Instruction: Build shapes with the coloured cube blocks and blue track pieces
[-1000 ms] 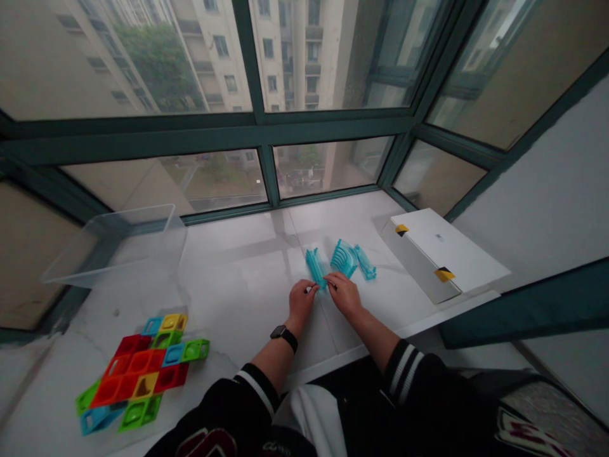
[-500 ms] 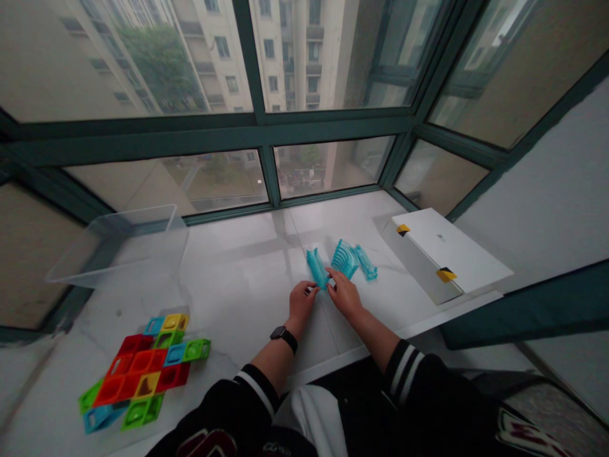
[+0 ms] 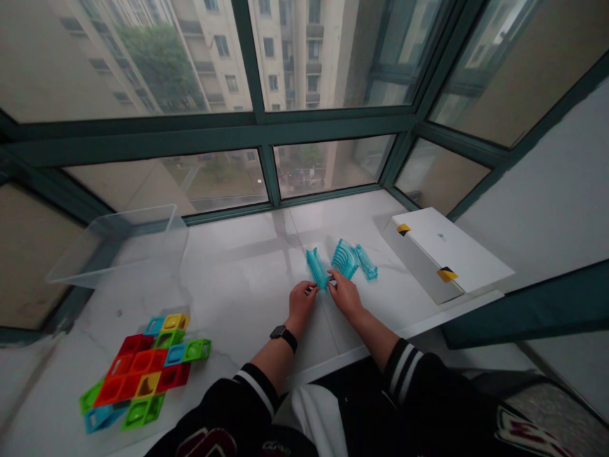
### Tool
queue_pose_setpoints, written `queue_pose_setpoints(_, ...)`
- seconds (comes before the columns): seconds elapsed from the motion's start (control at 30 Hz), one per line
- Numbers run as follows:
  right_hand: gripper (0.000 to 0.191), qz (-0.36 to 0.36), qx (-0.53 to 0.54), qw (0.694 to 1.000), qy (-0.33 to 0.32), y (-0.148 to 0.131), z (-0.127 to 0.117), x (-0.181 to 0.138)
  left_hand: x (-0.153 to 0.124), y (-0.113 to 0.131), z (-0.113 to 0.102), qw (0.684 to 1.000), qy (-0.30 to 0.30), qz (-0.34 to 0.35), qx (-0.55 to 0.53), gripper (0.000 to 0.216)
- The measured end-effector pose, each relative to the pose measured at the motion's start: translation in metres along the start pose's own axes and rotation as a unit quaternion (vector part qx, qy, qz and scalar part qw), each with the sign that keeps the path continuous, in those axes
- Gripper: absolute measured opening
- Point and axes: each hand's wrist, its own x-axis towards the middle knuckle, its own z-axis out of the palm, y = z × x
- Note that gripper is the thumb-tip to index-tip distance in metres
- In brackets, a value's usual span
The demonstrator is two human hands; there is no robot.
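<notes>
A straight translucent teal plastic track piece [image 3: 316,265] lies tilted on the white ledge. At its near end, my left hand [image 3: 302,301] is closed with its fingertips on the left corner. My right hand [image 3: 344,293] pinches the same end from the right, thumb and forefinger bent round it. Just beyond the right fingers rests a curved teal track piece [image 3: 345,258] with ribbed arcs. Beside that one is a narrow straight teal piece [image 3: 366,261]. The exact contact of the fingertips is partly hidden.
Several joined red, green, blue and yellow square tiles [image 3: 143,368] lie at the left front. A clear plastic bin [image 3: 118,247] stands behind them. To the right is a white box [image 3: 447,251] with yellow-black tape tabs. Green-framed windows [image 3: 219,136] border the ledge [image 3: 238,279].
Hands and teal pieces stay nearly where they were. The right fingers have shifted very slightly at the near end of the straight piece.
</notes>
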Motion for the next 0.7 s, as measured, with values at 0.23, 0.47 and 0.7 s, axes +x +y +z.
queue_pose_setpoints(0.23, 0.041, -0.007, -0.01, 1.0, -0.004, 0.003, 0.002, -0.002, -0.001, 0.0, 0.0, 1.0, -0.003, 0.006, 0.006, 0.009)
queue_pose_setpoints(0.47, 0.042, -0.013, 0.003, 1.0, 0.0, 0.005, 0.001, -0.005, -0.001, 0.001, 0.0, 1.0, 0.001, 0.003, 0.013, 0.01)
queue_pose_setpoints(0.7, 0.046, 0.008, 0.026, 1.0, -0.002, 0.014, 0.006, -0.017, -0.004, 0.005, -0.008, 1.0, -0.016, 0.01, 0.013, 0.017)
